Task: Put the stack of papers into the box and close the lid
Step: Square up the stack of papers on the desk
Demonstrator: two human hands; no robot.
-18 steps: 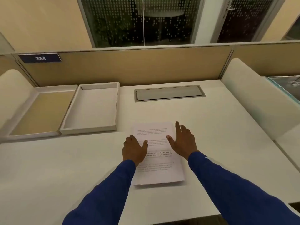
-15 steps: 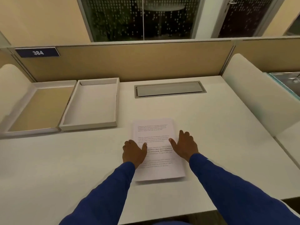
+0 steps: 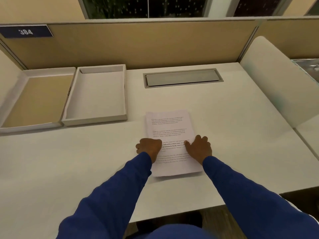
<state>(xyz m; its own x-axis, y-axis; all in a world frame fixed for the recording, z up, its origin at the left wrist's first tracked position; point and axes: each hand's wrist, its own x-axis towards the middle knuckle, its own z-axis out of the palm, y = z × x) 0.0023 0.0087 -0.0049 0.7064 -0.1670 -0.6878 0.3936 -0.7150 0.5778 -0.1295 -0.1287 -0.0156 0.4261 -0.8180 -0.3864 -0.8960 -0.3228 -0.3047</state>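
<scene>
- Head view: stack of papers (image 3: 170, 135) flat on bench (image 3: 224, 118), long axis running 12–6.
- Left hand (image 3: 149, 148) at stack's 9 o'clock edge, right hand (image 3: 198, 149) at 3; fingers curled at the sides, grip unclear.
- Box (image 3: 96, 95) at 10 o'clock, empty; lid (image 3: 37, 99) beside it, open. Left hand nearer.

A dark blue plate (image 3: 25, 31) on the beige partition (image 3: 138, 45) carried the white number "384". The top sheet of the stack of papers (image 3: 170, 128) bore printed paragraphs, too blurred to read.
</scene>
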